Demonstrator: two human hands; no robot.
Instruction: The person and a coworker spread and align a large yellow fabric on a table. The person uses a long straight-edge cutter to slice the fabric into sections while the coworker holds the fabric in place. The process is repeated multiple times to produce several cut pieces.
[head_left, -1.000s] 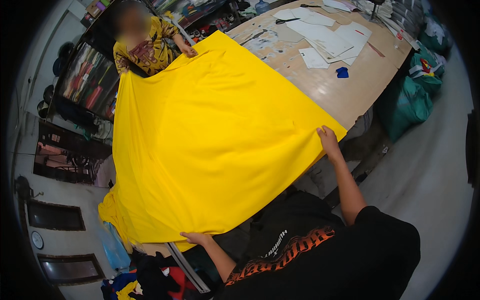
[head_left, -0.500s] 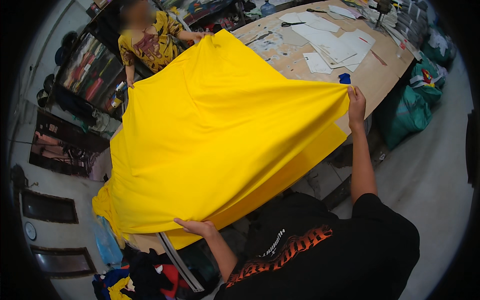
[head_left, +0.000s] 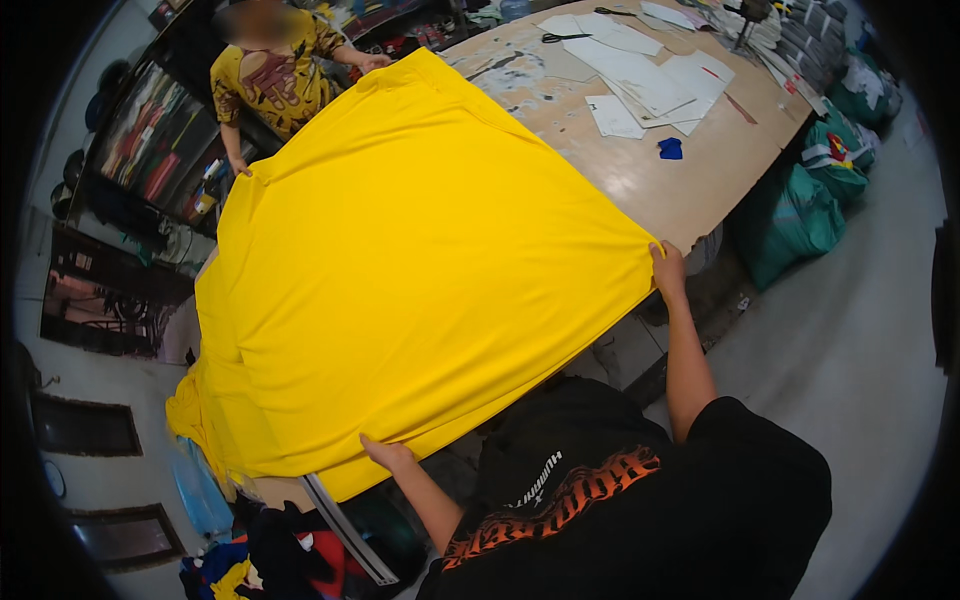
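Head view is showing a large yellow cloth [head_left: 410,270] spreading over the left and middle of the frame, lying across a long wooden table [head_left: 700,180]. Its near edge is running from lower left to the right middle, hanging just past the table's edge; its far edge is reaching the upper left. To the right of the cloth, bare tabletop is lying open, with white paper sheets [head_left: 640,75] and a small blue scrap [head_left: 670,148] well apart from the cloth. Grey floor is opening at the right. The person's left hand [head_left: 385,455] is pinching the near hem at lower centre, arm bent. The right hand [head_left: 668,270] is gripping the cloth's right corner, arm stretching straight forward. A co-worker [head_left: 270,80] at the upper left is holding the far corners.
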